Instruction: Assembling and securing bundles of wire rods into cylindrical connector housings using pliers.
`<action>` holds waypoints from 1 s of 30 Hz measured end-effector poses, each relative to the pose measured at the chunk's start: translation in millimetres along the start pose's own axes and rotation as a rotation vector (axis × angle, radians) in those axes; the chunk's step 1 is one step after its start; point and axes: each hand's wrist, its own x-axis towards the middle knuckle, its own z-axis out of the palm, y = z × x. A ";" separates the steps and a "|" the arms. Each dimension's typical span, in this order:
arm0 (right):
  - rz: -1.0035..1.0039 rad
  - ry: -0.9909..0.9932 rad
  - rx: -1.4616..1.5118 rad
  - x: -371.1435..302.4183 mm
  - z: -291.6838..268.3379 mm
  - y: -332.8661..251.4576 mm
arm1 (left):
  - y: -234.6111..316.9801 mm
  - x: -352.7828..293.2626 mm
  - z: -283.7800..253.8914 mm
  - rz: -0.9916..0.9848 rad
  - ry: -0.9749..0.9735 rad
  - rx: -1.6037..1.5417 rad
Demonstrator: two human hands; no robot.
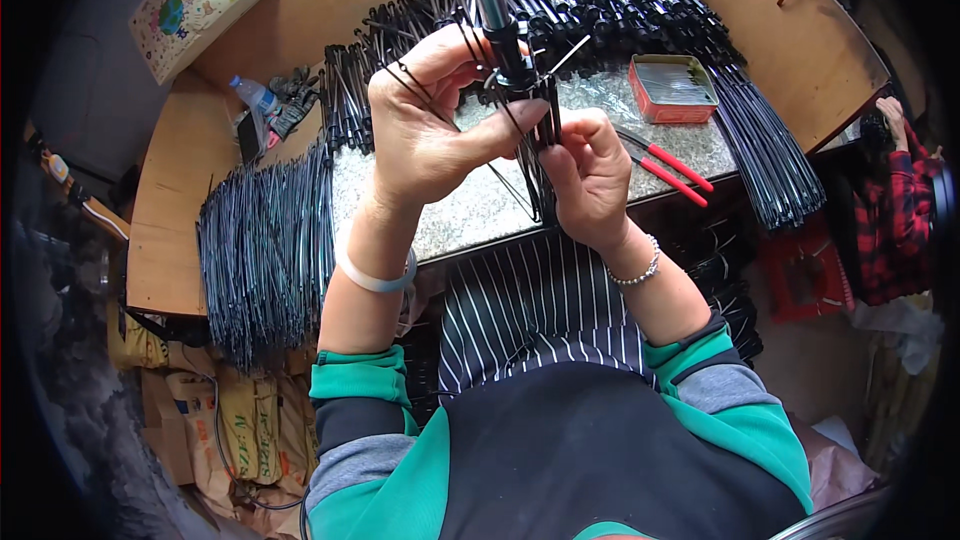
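One black frame (513, 62) (two hands (418, 135) (592, 182))

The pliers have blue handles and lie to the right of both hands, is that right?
Not quite: the pliers have red handles, not blue ones, as the head view shows. They do lie to the right of the left hand and the right hand.

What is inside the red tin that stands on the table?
Inside the red tin, thin greyish pieces lie close together, with something greenish near the right side. Whatever lies beneath them is covered from view.
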 end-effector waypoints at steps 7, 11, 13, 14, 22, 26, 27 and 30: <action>0.126 -0.044 -0.005 6.8 -12.5 -9.2 | -5.1 3.3 6.3 0.021 0.006 -0.012; 0.175 -0.067 0.074 7.6 -15.7 -8.0 | -13.0 4.1 12.1 0.029 0.006 -0.147; 0.112 -0.005 -0.056 2.6 -14.6 -5.8 | -13.8 3.9 18.2 0.059 0.073 0.025; 0.094 0.013 -0.075 2.0 -15.5 -4.3 | -12.6 3.4 19.8 0.074 0.107 0.112; 0.098 0.163 0.051 6.9 -8.5 2.2 | -5.8 -8.1 33.6 0.033 0.077 0.139; 0.232 0.163 0.011 7.9 -11.0 -0.2 | -2.9 -12.9 47.4 -0.039 0.172 -0.185; 0.233 0.163 0.011 8.0 -10.9 -1.0 | -1.1 -13.1 50.0 -0.072 0.206 -0.285; 0.161 0.134 -0.150 9.4 -5.1 -7.0 | -12.8 -13.4 47.7 -0.023 0.225 -0.170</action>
